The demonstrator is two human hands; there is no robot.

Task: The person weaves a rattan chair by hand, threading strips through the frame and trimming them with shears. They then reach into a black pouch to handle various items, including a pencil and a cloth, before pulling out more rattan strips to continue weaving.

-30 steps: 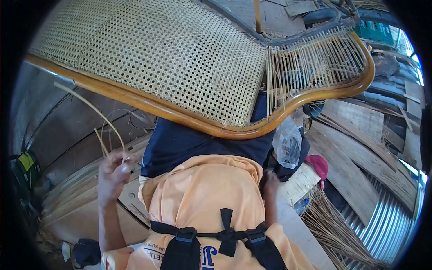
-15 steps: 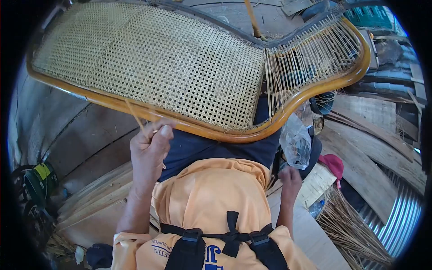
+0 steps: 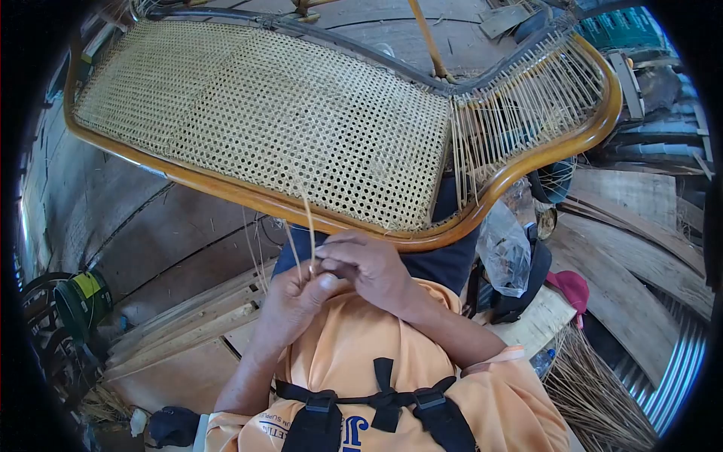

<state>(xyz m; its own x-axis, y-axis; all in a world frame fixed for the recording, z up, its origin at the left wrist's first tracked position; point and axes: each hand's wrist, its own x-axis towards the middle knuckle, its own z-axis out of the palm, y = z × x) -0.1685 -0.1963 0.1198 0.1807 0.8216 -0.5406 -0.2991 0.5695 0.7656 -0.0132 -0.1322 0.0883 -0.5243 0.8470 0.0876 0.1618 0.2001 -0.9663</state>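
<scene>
My left hand (image 3: 300, 300) is closed in a pinch on thin cane strands (image 3: 308, 226), whose ends stick up from between the fingers. Against its thumb and fingertips, my right hand (image 3: 369, 270) pinches at the same strands. Both hands meet over my lap, just below the wooden frame (image 3: 226, 187) of a long curved cane seat. The seat's woven cane panel (image 3: 279, 120) has an open hexagonal pattern. At its right end, loose cane strands (image 3: 520, 113) run across the frame unwoven.
A clear plastic bag (image 3: 503, 252) hangs right of my lap, with a red cap (image 3: 568, 294) beyond it. A bundle of cane (image 3: 599, 384) lies at lower right. Wooden boards (image 3: 625, 264) cover the right side, and a green and black bag (image 3: 79, 301) sits at left.
My right hand has come up from my right side to meet the left. The left hand has moved right and down, still with cane in it. The view has shifted slightly.
</scene>
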